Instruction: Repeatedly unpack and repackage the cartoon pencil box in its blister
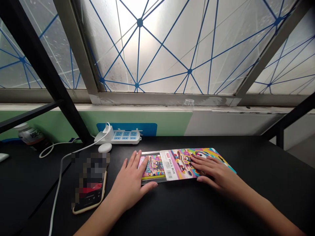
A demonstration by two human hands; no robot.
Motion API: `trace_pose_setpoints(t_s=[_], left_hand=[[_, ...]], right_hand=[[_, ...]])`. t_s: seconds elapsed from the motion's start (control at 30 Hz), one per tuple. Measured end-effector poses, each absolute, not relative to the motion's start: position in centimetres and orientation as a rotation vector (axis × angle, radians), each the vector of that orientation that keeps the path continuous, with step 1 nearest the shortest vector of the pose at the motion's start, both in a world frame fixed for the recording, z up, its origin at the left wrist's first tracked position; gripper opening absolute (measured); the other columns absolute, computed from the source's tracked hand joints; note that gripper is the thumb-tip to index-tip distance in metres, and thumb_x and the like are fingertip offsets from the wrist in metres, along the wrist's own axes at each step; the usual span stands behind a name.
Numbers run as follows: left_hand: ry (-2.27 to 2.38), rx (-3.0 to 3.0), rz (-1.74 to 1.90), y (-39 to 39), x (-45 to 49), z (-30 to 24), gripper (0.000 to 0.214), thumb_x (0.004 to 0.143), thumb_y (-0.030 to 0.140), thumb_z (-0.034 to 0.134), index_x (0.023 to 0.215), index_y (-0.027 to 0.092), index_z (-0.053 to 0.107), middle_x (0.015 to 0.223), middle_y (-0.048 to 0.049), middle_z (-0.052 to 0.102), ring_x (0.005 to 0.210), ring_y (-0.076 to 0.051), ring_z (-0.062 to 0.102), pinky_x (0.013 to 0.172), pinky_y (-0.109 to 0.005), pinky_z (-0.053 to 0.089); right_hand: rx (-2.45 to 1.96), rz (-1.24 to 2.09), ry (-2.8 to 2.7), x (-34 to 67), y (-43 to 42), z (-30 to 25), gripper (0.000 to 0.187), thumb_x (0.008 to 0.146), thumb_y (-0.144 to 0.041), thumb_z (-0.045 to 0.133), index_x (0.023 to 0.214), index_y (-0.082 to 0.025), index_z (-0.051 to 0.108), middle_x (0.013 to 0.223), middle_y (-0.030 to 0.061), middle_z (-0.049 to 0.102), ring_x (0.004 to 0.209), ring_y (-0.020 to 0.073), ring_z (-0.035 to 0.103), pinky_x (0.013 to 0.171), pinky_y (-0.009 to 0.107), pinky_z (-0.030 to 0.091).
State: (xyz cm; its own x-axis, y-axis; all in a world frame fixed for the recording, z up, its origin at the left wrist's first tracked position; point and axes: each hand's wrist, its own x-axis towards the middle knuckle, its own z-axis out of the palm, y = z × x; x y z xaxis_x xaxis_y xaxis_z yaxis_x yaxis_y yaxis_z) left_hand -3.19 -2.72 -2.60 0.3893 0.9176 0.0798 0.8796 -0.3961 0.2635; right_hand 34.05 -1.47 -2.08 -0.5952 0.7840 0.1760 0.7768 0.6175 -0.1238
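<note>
A colourful pencil box (176, 164) in clear packaging with a white label lies flat on the black table (172, 209). My left hand (131, 183) rests on its left end, fingers stretched flat over the top and thumb along the near edge. My right hand (214, 173) lies on the right half, fingers spread flat across the printed lid, thumb at the near edge. Neither hand lifts the box.
A phone (91, 193) in a pale case lies left of my left hand, a white cable (57, 190) running past it. Behind stand a white power strip (120, 136), a small white oval case (105, 147) and a bottle (29, 135) at far left. A window frame rises behind.
</note>
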Motion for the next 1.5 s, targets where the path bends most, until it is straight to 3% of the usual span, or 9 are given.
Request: trace_pose_setpoints(t_s=[0.1,0.3,0.43,0.57,0.9,1.07,1.27,1.37,1.5], left_hand=[[1.572,2.565,0.34,-2.8,-2.9,-2.3,0.078,0.088,0.067,0.053,0.15,0.022,0.041,0.161,-0.0178,0.027,0.149,-0.04,0.021,0.114,-0.063,0.025],[1.434,2.765,0.467,-3.6,0.0,-1.9,0.066,0.098,0.052,0.048,0.155,0.024,0.031,0.163,-0.0165,0.025,0.149,-0.036,0.023,0.114,-0.058,0.03],[1.524,2.71,0.32,-3.3,0.7,-2.5,0.068,0.094,0.052,0.056,0.152,0.021,0.038,0.159,-0.0186,0.032,0.146,-0.038,0.028,0.114,-0.058,0.032],[1.545,2.696,0.275,-2.9,0.0,-2.4,0.064,0.094,0.053,0.056,0.149,0.021,0.044,0.157,-0.017,0.036,0.145,-0.037,0.034,0.114,-0.058,0.032],[1.635,2.554,0.266,-2.2,-1.0,-0.4,0.042,0.101,0.042,0.042,0.135,0.024,0.06,0.149,-0.0114,0.051,0.139,-0.033,0.044,0.11,-0.052,0.038],[1.674,2.519,0.197,-0.3,-1.3,1.4,0.032,0.096,0.041,0.049,0.108,0.026,0.075,0.135,-0.0106,0.064,0.124,-0.032,0.059,0.094,-0.04,0.049],[1.802,2.479,0.143,1.7,1.1,2.2,0.033,0.089,0.044,0.058,0.078,0.019,0.077,0.089,-0.0136,0.076,0.085,-0.031,0.072,0.071,-0.034,0.051],[1.841,2.508,0.161,1.9,2.4,1.9,0.035,0.091,0.043,0.056,0.083,0.016,0.078,0.09,-0.0152,0.074,0.088,-0.03,0.071,0.075,-0.034,0.05],[1.783,2.583,0.212,1.7,2.4,1.2,0.036,0.096,0.041,0.051,0.094,0.017,0.077,0.101,-0.0149,0.072,0.098,-0.03,0.068,0.082,-0.035,0.05]], right_hand=[[-1.294,-0.092,-2.613,33.9,-1.9,-1.8,0.046,0.094,-0.05,0.058,0.135,-0.03,0.061,0.142,0.0089,0.058,0.133,0.0342,0.051,0.108,0.058,0.04],[-1.131,-0.095,-2.71,25.8,-1.9,-2.5,0.086,0.089,-0.062,0.059,0.158,-0.023,0.024,0.161,0.0142,0.028,0.147,0.0348,0.027,0.116,0.057,0.03],[-1.119,-0.103,-2.744,23.4,-1.3,-3.9,0.078,0.092,-0.043,0.061,0.157,-0.018,0.026,0.159,0.0148,0.032,0.146,0.0347,0.03,0.116,0.057,0.032],[-1.107,-0.128,-2.707,25.5,-0.9,-4.3,0.067,0.094,-0.017,0.049,0.157,-0.021,0.026,0.159,0.0111,0.034,0.146,0.0292,0.032,0.116,0.054,0.035],[-1.163,-0.192,-2.661,34.3,-1.4,-4.7,0.074,0.092,0.0,0.033,0.158,-0.03,0.016,0.155,0.0089,0.041,0.141,0.0235,0.041,0.11,0.048,0.045],[-1.087,-0.494,-2.495,34.5,-3.0,-2.7,0.079,0.087,0.006,0.029,0.159,-0.024,0.017,0.147,0.0131,0.053,0.133,0.0265,0.052,0.106,0.053,0.048],[-0.868,-0.489,-2.609,25.0,-9.5,-1.6,0.048,0.095,-0.008,0.037,0.138,-0.016,0.056,0.13,0.013,0.067,0.116,0.0282,0.065,0.101,0.047,0.051],[-0.769,-0.414,-2.725,20.0,-10.5,-3.3,0.04,0.097,-0.024,0.046,0.133,-0.01,0.058,0.129,0.0192,0.066,0.113,0.0349,0.065,0.097,0.052,0.051],[-0.851,-0.111,-2.739,16.2,-7.0,-4.6,0.052,0.098,-0.045,0.05,0.136,-0.01,0.054,0.136,0.0203,0.06,0.124,0.0345,0.056,0.103,0.048,0.046]])
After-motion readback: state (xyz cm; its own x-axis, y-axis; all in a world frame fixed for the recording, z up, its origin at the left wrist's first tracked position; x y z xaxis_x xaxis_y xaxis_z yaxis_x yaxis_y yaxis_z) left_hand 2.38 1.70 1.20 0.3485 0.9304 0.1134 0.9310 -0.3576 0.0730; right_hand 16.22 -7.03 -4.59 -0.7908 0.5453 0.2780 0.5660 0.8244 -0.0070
